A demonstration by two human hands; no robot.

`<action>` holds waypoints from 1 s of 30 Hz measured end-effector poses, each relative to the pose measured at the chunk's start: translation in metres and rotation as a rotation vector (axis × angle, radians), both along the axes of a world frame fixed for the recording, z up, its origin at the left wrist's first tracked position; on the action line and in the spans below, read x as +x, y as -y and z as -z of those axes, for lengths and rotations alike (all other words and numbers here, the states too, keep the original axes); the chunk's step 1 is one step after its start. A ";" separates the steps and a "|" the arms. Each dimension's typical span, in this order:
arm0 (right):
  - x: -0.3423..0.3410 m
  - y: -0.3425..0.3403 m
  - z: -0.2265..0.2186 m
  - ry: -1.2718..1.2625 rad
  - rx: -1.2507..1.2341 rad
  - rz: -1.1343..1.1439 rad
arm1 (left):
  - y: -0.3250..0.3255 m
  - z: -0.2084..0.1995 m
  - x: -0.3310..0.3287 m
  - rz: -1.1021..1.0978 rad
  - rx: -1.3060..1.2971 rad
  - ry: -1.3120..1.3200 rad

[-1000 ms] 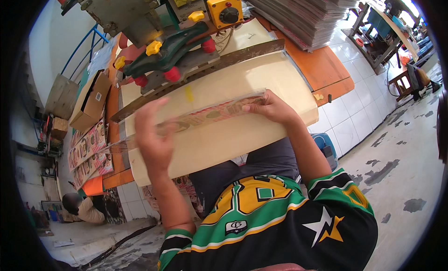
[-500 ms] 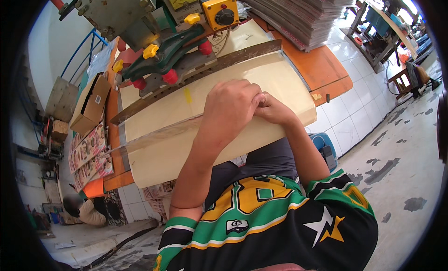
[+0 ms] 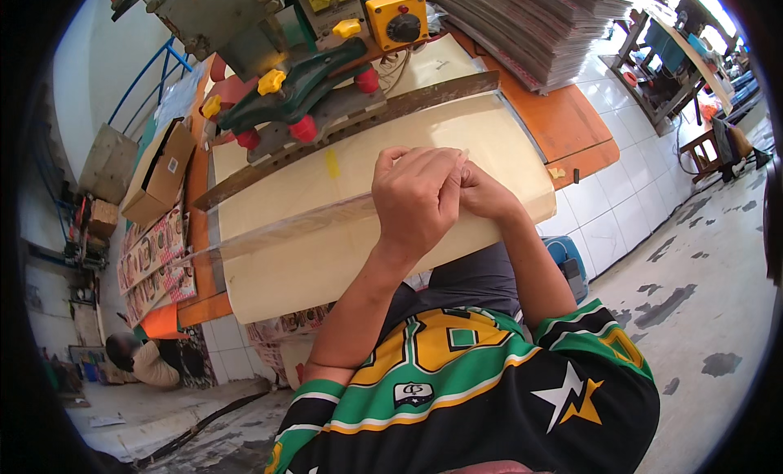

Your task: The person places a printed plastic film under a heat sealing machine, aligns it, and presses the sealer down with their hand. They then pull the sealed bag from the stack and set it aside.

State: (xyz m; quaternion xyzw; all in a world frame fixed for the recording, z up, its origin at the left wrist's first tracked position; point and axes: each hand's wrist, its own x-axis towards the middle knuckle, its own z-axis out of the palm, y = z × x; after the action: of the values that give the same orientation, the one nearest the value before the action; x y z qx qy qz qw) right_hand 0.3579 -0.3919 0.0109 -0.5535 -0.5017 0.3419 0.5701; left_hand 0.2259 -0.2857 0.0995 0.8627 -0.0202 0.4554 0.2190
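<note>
A strip of clear plastic film [image 3: 294, 218] stretches from the left across a cream-coloured work surface [image 3: 277, 270] to my hands. My left hand [image 3: 418, 198] is closed round the film's right end, its back facing up. Right beside it, my right hand [image 3: 489, 195] is closed in a pinch, its fingers meeting the left hand's fingertips. Whatever lies between the right fingers is hidden. Both hands are above the right half of the surface. Beyond them runs a long metal bar [image 3: 440, 95], below a machine head with a dark green bracket [image 3: 302, 90].
A yellow control box with a black knob [image 3: 400, 24] stands behind the bracket. A tall stack of flat sheets [image 3: 530, 33] is at the back right. On the left are an open cardboard box [image 3: 159, 176] and printed film sheets [image 3: 155, 258]. Another person [image 3: 151, 364] is at far lower left.
My left hand has shifted slightly to the right and turned, its fingers more tightly curled. The right hand stays beside it. The film is still drawn out to the left.
</note>
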 end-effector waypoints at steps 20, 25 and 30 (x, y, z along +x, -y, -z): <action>-0.004 0.002 0.002 0.050 0.039 0.034 | 0.002 -0.009 -0.012 -0.001 0.036 -0.244; -0.002 0.000 0.007 0.125 0.094 0.001 | 0.010 0.002 -0.011 -0.063 0.089 -0.032; -0.016 -0.003 -0.002 0.081 0.176 -0.004 | 0.016 0.008 -0.019 -0.094 -0.041 0.039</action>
State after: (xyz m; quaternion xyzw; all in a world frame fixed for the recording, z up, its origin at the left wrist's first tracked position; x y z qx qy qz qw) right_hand 0.3416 -0.3893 0.0130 -0.5137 -0.5535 0.2749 0.5952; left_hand 0.2068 -0.3021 0.0917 0.8489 0.0253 0.4825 0.2143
